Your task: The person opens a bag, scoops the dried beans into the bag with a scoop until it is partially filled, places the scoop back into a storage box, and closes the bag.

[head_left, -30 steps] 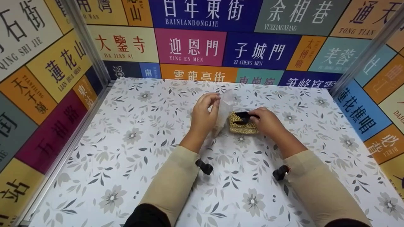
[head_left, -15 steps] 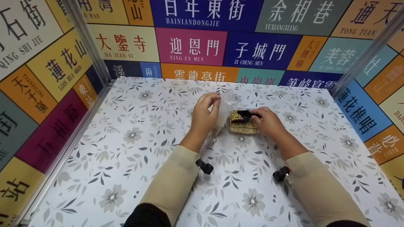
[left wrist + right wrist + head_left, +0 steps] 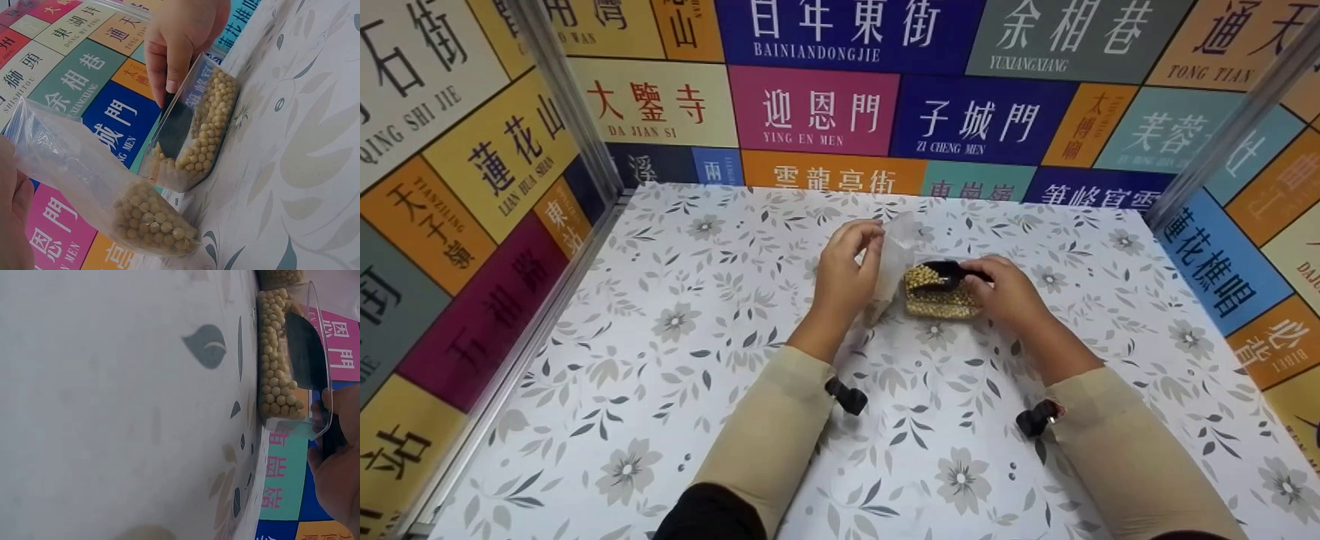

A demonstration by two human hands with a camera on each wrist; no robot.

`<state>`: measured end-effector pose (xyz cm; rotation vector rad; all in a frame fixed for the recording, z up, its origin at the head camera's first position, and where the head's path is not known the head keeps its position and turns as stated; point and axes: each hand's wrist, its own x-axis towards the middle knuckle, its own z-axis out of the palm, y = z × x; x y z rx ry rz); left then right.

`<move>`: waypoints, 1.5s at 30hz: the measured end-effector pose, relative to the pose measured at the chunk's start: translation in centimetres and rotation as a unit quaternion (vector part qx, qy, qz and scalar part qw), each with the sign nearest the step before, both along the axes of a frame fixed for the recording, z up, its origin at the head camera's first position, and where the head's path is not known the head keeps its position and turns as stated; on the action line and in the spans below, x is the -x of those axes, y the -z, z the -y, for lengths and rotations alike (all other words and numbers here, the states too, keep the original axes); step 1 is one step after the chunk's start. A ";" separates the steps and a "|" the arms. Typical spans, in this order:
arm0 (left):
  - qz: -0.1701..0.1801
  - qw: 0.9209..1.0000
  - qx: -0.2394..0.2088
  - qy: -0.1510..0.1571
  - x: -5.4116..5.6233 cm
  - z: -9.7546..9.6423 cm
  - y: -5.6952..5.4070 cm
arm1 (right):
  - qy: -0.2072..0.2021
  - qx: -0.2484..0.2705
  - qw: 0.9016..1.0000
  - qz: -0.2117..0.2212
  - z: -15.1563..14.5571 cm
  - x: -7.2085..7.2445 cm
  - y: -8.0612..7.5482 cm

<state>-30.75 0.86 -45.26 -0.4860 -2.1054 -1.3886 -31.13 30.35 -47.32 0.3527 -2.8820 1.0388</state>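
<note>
Head view: right hand [image 3: 1011,292] grasps the handle of a black plastic scoop [image 3: 306,351], blade at the hand's 9 o'clock, inside a clear rectangular plastic box [image 3: 943,309] of round yellow beans [image 3: 275,371]. Left hand [image 3: 844,274] pinches the top of a translucent plastic bag [image 3: 897,247], beans in its bottom, at that hand's 2 o'clock; box just beside bag, at its 4 o'clock.

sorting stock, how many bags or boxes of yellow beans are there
2: a clear bag held in the left hand, and a clear box on the table by the right hand. Small ones behind either hand could be hidden.
</note>
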 end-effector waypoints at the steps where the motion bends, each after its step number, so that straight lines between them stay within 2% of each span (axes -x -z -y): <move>1: 0.000 1.000 0.000 0.000 0.0 0.0 0.0 | 0.003 0.005 1.000 0.002 -0.2 -0.1 0.0; 12: 0.005 1.000 -0.013 0.001 0.1 0.0 0.1 | 0.032 0.038 0.999 0.008 -2.3 -1.2 -0.5; 18: 0.008 1.000 -0.014 0.002 0.1 0.0 0.1 | 0.053 0.090 0.995 0.004 -3.2 -1.6 -0.5; 23: 0.003 1.000 -0.005 0.004 0.1 0.0 0.2 | 0.048 0.118 0.992 -0.005 -3.0 -1.8 -1.0; 31: -0.003 1.000 0.003 0.000 0.0 0.0 0.3 | 0.052 0.111 0.992 -0.009 -2.2 -1.9 -2.9; 40: -0.007 1.000 -0.001 0.003 0.0 0.0 0.2 | 0.060 0.089 0.994 -0.013 -0.8 -2.0 -5.8; 45: -0.005 1.000 -0.008 0.010 0.1 -0.1 0.2 | 0.047 0.080 0.995 -0.024 0.6 -1.9 -7.3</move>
